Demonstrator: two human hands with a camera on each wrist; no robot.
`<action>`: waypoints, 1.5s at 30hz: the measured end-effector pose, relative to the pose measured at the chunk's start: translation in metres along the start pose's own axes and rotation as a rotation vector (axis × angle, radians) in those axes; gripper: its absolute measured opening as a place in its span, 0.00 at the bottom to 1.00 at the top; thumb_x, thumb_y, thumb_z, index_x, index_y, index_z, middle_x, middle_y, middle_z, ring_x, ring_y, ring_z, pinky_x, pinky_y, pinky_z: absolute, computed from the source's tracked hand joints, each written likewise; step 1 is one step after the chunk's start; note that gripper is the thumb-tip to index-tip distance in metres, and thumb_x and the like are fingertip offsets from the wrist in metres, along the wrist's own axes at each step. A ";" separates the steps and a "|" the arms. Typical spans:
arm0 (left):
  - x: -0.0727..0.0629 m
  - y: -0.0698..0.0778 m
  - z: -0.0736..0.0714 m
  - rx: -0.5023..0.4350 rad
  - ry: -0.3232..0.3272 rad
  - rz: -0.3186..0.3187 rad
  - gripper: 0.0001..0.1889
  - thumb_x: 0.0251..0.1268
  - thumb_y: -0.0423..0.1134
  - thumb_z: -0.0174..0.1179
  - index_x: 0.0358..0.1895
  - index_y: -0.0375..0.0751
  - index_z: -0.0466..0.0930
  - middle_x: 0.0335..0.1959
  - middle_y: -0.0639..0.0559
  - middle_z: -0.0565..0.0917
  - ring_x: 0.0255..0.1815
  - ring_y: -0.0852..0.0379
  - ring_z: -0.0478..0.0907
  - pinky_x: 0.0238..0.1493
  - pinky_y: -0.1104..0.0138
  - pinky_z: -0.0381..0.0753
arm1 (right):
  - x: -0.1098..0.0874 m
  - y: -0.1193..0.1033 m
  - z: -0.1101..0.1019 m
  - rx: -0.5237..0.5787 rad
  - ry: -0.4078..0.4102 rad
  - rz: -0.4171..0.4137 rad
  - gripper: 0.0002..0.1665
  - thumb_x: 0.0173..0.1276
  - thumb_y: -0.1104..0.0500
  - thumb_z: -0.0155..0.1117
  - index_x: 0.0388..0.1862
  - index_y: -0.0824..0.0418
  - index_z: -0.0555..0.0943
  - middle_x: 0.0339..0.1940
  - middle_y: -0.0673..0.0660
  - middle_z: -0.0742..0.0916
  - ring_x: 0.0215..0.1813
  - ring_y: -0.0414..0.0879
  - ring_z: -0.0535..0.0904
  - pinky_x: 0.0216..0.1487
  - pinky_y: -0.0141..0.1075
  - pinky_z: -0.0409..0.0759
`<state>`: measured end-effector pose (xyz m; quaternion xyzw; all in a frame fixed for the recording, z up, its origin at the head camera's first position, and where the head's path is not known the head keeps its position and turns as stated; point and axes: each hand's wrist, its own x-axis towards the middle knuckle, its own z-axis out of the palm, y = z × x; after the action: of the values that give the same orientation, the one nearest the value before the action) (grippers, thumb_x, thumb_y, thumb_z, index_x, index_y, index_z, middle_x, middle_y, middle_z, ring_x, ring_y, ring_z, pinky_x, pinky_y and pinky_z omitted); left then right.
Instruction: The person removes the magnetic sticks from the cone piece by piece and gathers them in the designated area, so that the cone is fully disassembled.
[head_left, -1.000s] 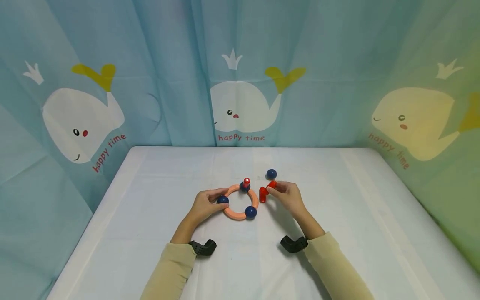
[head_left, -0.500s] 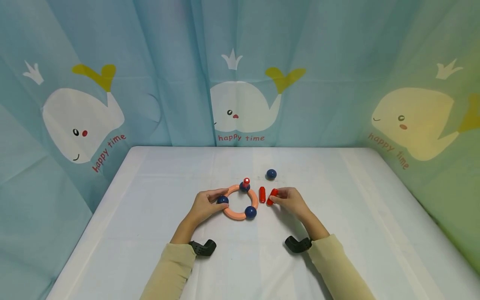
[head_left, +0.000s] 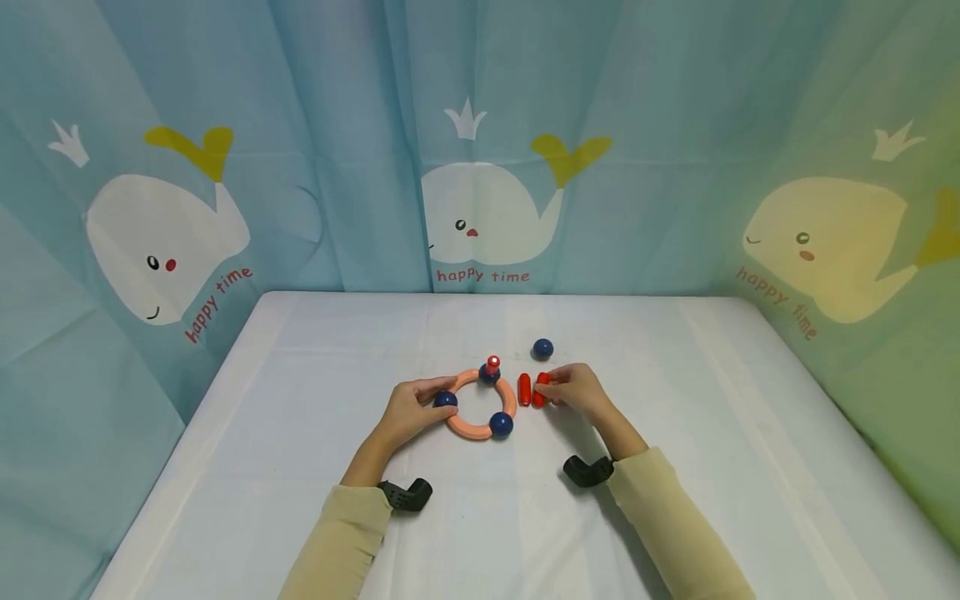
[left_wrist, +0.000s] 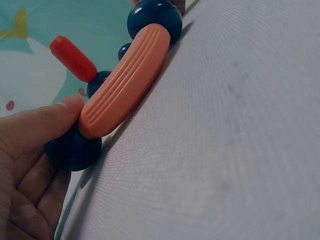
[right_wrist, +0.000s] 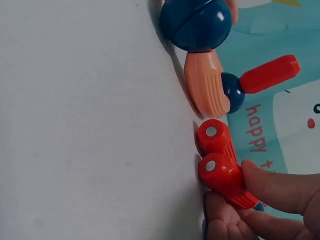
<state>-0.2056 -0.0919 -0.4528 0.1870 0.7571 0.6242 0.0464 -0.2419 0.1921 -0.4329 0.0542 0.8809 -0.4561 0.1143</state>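
A ring of curved orange rods joined by navy balls lies flat on the white table. From the far ball a red rod stands up. My left hand grips the ring at its left ball, thumb and fingers around it. To the right of the ring, my right hand pinches a red magnetic rod between thumb and fingers. That rod lies beside a second red rod, nearly parallel, with pale round tips facing the right wrist camera.
A loose navy ball sits behind the right hand. The white table backs onto a blue curtain printed with whales. A black wrist camera is worn on each wrist.
My right hand has brought its red rod down from the far end of the other rod and laid it alongside, turned nearly parallel. The left hand and ring have stayed put.
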 end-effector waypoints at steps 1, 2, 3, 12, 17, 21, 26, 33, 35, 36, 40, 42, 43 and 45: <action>0.000 0.000 0.000 -0.003 -0.002 0.000 0.23 0.53 0.27 0.65 0.55 0.26 0.73 0.54 0.37 0.75 0.59 0.48 0.69 0.57 0.62 0.68 | 0.001 -0.001 0.000 -0.009 -0.002 0.003 0.18 0.58 0.59 0.68 0.42 0.72 0.80 0.26 0.55 0.81 0.25 0.44 0.73 0.28 0.31 0.75; 0.000 0.000 0.000 -0.006 -0.003 0.000 0.23 0.53 0.27 0.65 0.55 0.26 0.73 0.54 0.37 0.75 0.59 0.48 0.70 0.57 0.62 0.68 | 0.001 -0.002 0.000 -0.017 -0.004 0.005 0.17 0.58 0.59 0.68 0.40 0.72 0.80 0.25 0.55 0.80 0.25 0.44 0.73 0.28 0.31 0.75; 0.000 0.000 0.000 -0.009 -0.003 -0.002 0.23 0.53 0.27 0.65 0.55 0.26 0.73 0.55 0.37 0.75 0.59 0.48 0.70 0.57 0.62 0.68 | 0.002 -0.003 0.001 -0.020 -0.005 0.011 0.16 0.57 0.60 0.68 0.39 0.71 0.81 0.24 0.54 0.80 0.24 0.44 0.73 0.28 0.32 0.75; -0.001 0.001 0.000 0.005 0.008 0.003 0.23 0.53 0.27 0.65 0.55 0.25 0.73 0.54 0.37 0.75 0.59 0.47 0.70 0.57 0.62 0.68 | 0.008 -0.006 0.002 -0.054 -0.014 0.041 0.17 0.57 0.59 0.68 0.40 0.71 0.81 0.22 0.54 0.81 0.24 0.44 0.74 0.28 0.32 0.76; -0.001 0.001 0.000 0.012 0.011 -0.005 0.23 0.54 0.28 0.64 0.55 0.26 0.74 0.54 0.37 0.76 0.59 0.48 0.70 0.57 0.62 0.68 | 0.008 -0.006 0.002 -0.051 0.001 0.052 0.18 0.57 0.59 0.69 0.40 0.72 0.81 0.21 0.53 0.81 0.24 0.43 0.74 0.28 0.32 0.76; 0.001 -0.001 0.000 0.017 0.007 -0.013 0.23 0.53 0.28 0.65 0.55 0.27 0.74 0.54 0.38 0.76 0.59 0.49 0.70 0.57 0.63 0.68 | 0.006 -0.007 0.002 -0.042 0.002 0.068 0.18 0.56 0.59 0.69 0.41 0.72 0.81 0.22 0.54 0.82 0.24 0.44 0.74 0.28 0.31 0.76; 0.007 -0.022 0.001 0.004 0.024 -0.012 0.24 0.52 0.30 0.67 0.55 0.31 0.76 0.54 0.41 0.77 0.59 0.51 0.70 0.56 0.66 0.68 | 0.004 -0.009 0.002 -0.044 0.009 0.075 0.18 0.56 0.59 0.69 0.40 0.71 0.81 0.23 0.54 0.82 0.24 0.44 0.75 0.28 0.32 0.76; 0.009 -0.034 0.002 0.006 0.050 0.004 0.23 0.51 0.35 0.69 0.54 0.37 0.78 0.52 0.48 0.79 0.57 0.56 0.72 0.54 0.71 0.69 | -0.001 -0.007 -0.003 -0.046 0.026 0.018 0.19 0.59 0.57 0.67 0.41 0.72 0.81 0.22 0.56 0.83 0.26 0.46 0.78 0.30 0.33 0.76; 0.011 -0.033 0.003 0.012 0.057 0.003 0.23 0.52 0.37 0.68 0.54 0.38 0.78 0.53 0.49 0.79 0.57 0.57 0.72 0.54 0.70 0.70 | -0.004 -0.005 -0.006 -0.039 0.045 -0.012 0.19 0.60 0.57 0.66 0.41 0.73 0.81 0.24 0.58 0.84 0.27 0.47 0.79 0.31 0.34 0.76; 0.013 -0.032 0.004 0.019 0.062 0.004 0.24 0.52 0.38 0.68 0.55 0.38 0.77 0.53 0.50 0.79 0.57 0.58 0.71 0.55 0.70 0.69 | -0.005 -0.004 -0.009 -0.039 0.060 -0.025 0.20 0.60 0.57 0.66 0.42 0.73 0.81 0.25 0.59 0.85 0.28 0.47 0.80 0.32 0.34 0.76; 0.026 -0.027 0.008 0.090 0.072 0.002 0.24 0.55 0.40 0.66 0.57 0.39 0.76 0.55 0.52 0.77 0.60 0.57 0.69 0.56 0.66 0.69 | -0.009 0.000 -0.017 -0.021 0.109 -0.047 0.20 0.62 0.56 0.64 0.43 0.74 0.80 0.28 0.61 0.85 0.30 0.49 0.80 0.30 0.33 0.74; 0.035 -0.022 0.009 0.189 0.070 -0.002 0.25 0.56 0.41 0.66 0.58 0.40 0.76 0.56 0.52 0.76 0.60 0.54 0.69 0.56 0.63 0.69 | -0.011 0.002 -0.019 -0.012 0.134 -0.054 0.20 0.62 0.56 0.64 0.42 0.74 0.81 0.29 0.61 0.85 0.31 0.50 0.80 0.30 0.33 0.74; 0.040 -0.019 0.009 0.242 0.060 -0.005 0.25 0.56 0.42 0.65 0.58 0.40 0.75 0.56 0.51 0.76 0.60 0.53 0.69 0.56 0.62 0.70 | -0.012 0.003 -0.019 -0.005 0.142 -0.064 0.20 0.61 0.57 0.64 0.42 0.74 0.80 0.29 0.61 0.85 0.31 0.50 0.80 0.30 0.32 0.74; 0.051 -0.012 0.010 0.349 0.018 -0.032 0.25 0.56 0.43 0.65 0.58 0.41 0.75 0.56 0.51 0.76 0.59 0.52 0.70 0.56 0.61 0.70 | -0.013 0.005 -0.019 0.007 0.156 -0.085 0.20 0.61 0.57 0.65 0.42 0.75 0.81 0.31 0.62 0.85 0.32 0.50 0.81 0.31 0.32 0.75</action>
<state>-0.2527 -0.0670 -0.4579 0.1745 0.8572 0.4842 0.0163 -0.2310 0.2101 -0.4227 0.0525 0.8870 -0.4581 0.0257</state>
